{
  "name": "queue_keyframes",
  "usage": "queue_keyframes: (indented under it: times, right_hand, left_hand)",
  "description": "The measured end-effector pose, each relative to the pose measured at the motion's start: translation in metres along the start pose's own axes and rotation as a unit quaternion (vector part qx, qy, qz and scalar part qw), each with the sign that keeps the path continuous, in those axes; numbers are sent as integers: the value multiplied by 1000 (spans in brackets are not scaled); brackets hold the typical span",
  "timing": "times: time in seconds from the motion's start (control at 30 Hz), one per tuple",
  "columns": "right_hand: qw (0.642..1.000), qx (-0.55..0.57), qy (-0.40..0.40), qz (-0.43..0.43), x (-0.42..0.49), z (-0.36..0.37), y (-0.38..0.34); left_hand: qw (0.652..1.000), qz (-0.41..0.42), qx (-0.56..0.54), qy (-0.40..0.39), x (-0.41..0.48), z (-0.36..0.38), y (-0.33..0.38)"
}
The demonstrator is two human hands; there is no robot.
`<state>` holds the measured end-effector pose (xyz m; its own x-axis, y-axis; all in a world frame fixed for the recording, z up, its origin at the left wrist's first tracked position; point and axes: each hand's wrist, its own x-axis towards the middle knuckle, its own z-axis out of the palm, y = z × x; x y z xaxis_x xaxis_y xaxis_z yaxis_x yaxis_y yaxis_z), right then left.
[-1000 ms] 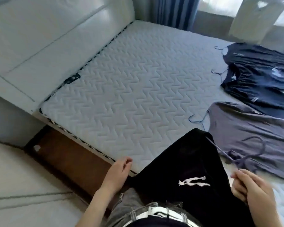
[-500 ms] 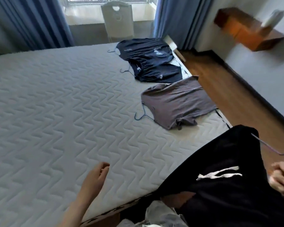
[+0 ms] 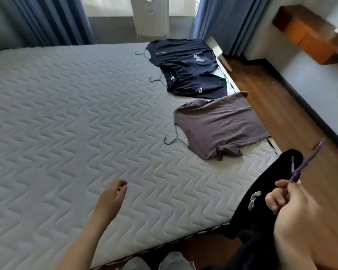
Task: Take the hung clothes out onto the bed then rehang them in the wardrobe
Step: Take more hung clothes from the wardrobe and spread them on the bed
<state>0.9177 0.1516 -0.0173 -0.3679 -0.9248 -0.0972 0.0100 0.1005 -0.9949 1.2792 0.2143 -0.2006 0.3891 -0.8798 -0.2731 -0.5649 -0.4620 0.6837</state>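
My right hand (image 3: 293, 209) grips a purple hanger (image 3: 308, 162) at the lower right; a black garment (image 3: 261, 207) with a white drawstring hangs from it beside the bed's near corner. My left hand (image 3: 113, 197) hovers above the quilted mattress (image 3: 76, 123), fingers loosely curled, holding nothing. Three garments lie on hangers along the bed's right side: a grey-purple T-shirt (image 3: 219, 123), a navy shirt (image 3: 195, 82) and another navy shirt with a white print (image 3: 183, 53) at the far end.
Blue curtains (image 3: 53, 18) and a white chair (image 3: 150, 16) stand beyond the bed. A wooden floor (image 3: 277, 106) runs along the right, with a wooden wall shelf (image 3: 308, 34) above it. My knees show at the bottom edge.
The view has swung from the headboard toward the window side. The black garment on its hanger has shifted right and lower in view. My left hand stays over the mattress, a little further in from the edge.
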Motion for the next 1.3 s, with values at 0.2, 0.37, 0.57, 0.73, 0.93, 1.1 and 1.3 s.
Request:
queue_keyframes:
  times: [0.2, 0.37, 0.57, 0.73, 0.93, 1.1, 1.3]
  right_hand:
    - [996, 63, 18, 68, -5, 156, 63]
    - [994, 71, -21, 77, -9, 305, 136]
    - [994, 35, -4, 101, -10, 478, 291]
    - [987, -83, -56, 123, 4, 569, 437]
    - [968, -171, -108, 151, 26, 592, 502]
    - [986, -128, -32, 102, 46, 644, 506]
    - [991, -82, -34, 103, 81, 738, 493]
  left_hand:
    - [998, -49, 33, 25, 49, -22, -78]
    - [995, -72, 33, 55, 119, -35, -175]
    - [990, -58, 70, 104, 233, -31, -323]
    - [971, -30, 214, 98, 325, -25, -429]
    - [950, 8, 288, 124, 344, -2, -483]
    - [954, -7, 269, 135, 343, -3, -480]
    - [948, -11, 262, 181, 343, 1, -477]
